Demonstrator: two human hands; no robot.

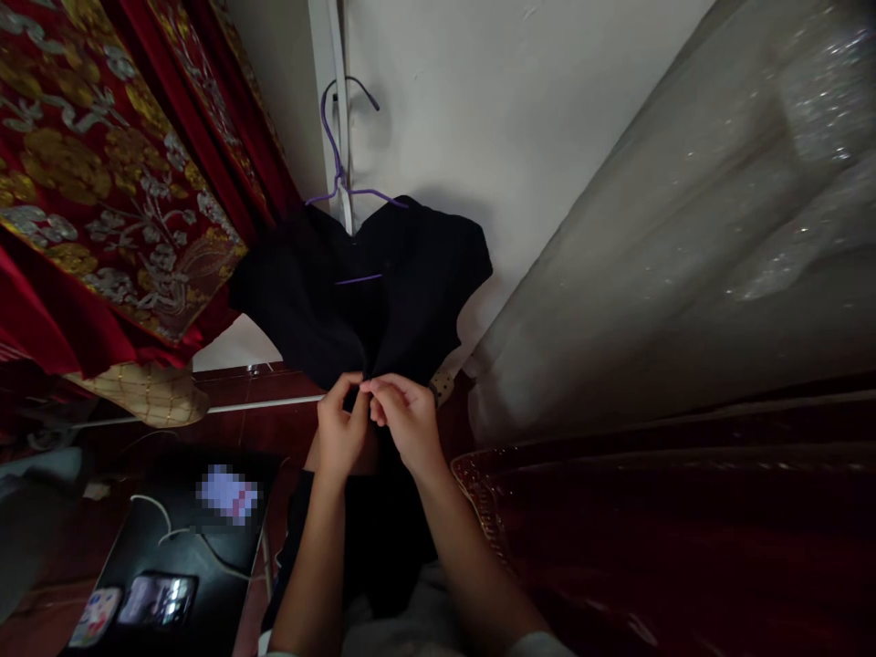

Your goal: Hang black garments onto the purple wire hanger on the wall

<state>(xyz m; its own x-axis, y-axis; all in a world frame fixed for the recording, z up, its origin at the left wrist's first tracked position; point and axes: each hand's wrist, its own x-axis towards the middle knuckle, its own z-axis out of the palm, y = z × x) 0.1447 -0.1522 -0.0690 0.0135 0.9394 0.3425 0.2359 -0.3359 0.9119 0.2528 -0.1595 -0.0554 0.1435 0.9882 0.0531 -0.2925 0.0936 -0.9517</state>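
Observation:
A black short-sleeved garment hangs on a purple wire hanger, its front parted below the neck. The hanger's hook is at a white pole by the wall. My left hand pinches the left side of the front opening near the lower part. Right beside it, my right hand is closed on the other edge, the fingertips of both hands almost meeting. Whether a button or a zip lies between the fingers is too dark and small to make out.
Red embroidered cloth hangs at the left. A clear plastic-covered garment fills the right, with dark red fabric below. At lower left, a black stool-like surface bears phones, including a dark phone, and a white cable.

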